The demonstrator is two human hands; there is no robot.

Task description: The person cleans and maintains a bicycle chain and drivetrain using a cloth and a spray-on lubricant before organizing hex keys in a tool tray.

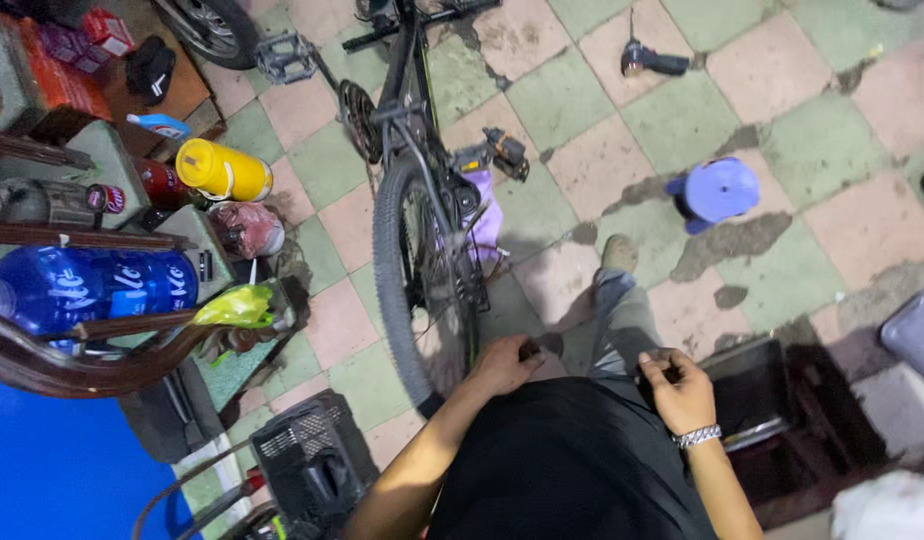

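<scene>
Left hand point(504, 365) sits low in the middle of the frame, right beside the bicycle wheel point(414, 290), fingers curled tight around something small and dark; what it is, I cannot tell. Right hand point(679, 388), with a metal watch point(698, 436) on the wrist, is a little lower and to the right, its grip also pinched closed on a small dark piece, too small to name. The two hands are apart, with the person's grey trouser leg point(622, 320) between them.

The wheel stands upright on the tiled floor point(822, 150), its long line running from the lower middle up toward the top centre, where the black bicycle frame point(407, 70) carries on to a pedal point(285, 57).

A purple stool point(718, 192) sits right of centre, well apart from the hands. A power drill point(654, 62) lies near the top edge.

Over on the left: a yellow cylinder-shaped bottle point(222, 170) lying on its side, a big blue bottle point(82, 288) with white lettering below it, a red can point(162, 182) between them, red boxes point(77, 45) in the upper left corner, and a yellow-green bag point(237, 307) just beside the blue bottle.
</scene>
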